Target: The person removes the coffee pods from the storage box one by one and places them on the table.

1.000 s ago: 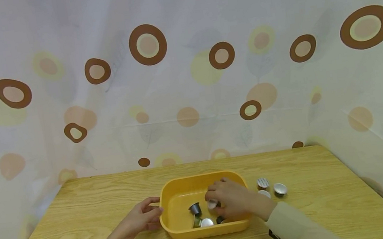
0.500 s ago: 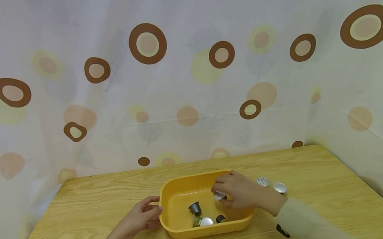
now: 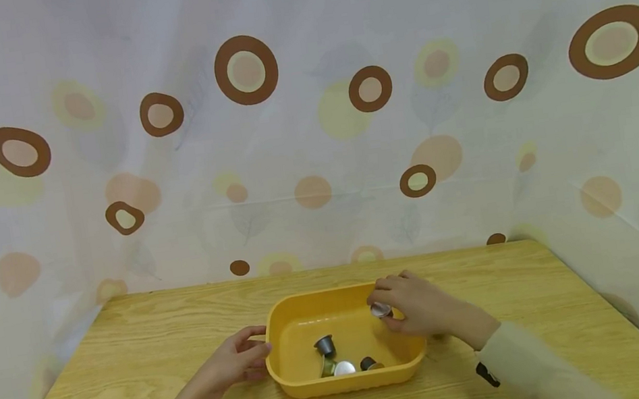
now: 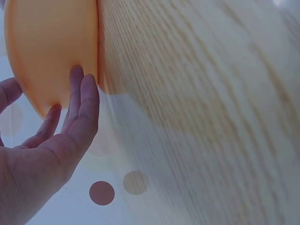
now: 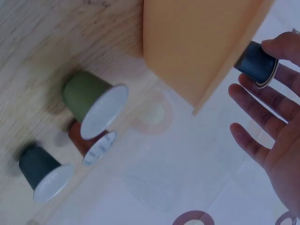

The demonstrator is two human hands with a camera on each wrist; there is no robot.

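Note:
My right hand [image 3: 417, 305] pinches a dark blue coffee capsule [image 5: 257, 64] between thumb and fingers, over the right end of a yellow plastic bin [image 3: 297, 391]. The capsule's silver lid [image 3: 380, 309] shows in the head view. At the bin's left end, my left hand [image 3: 234, 361] rests its fairly straight fingers against the outer wall [image 4: 54, 42]. Inside the bin lie a dark grey capsule [image 3: 325, 346], a green capsule [image 3: 327, 366], a capsule with its silver lid up [image 3: 344, 368] and a black capsule [image 3: 368, 363], with something brown beside it.
Outside the bin, a green capsule [image 5: 89, 96], a brown capsule [image 5: 82, 138] and a dark green capsule [image 5: 40, 168] stand on the wooden table [image 3: 160, 331]; my right hand and forearm hide them in the head view. A patterned cloth [image 3: 309, 126] hangs behind the table.
My right hand has lifted the capsule from the bin floor and carried it right and away from me, to the right rim. My left hand has stayed at the bin's left end.

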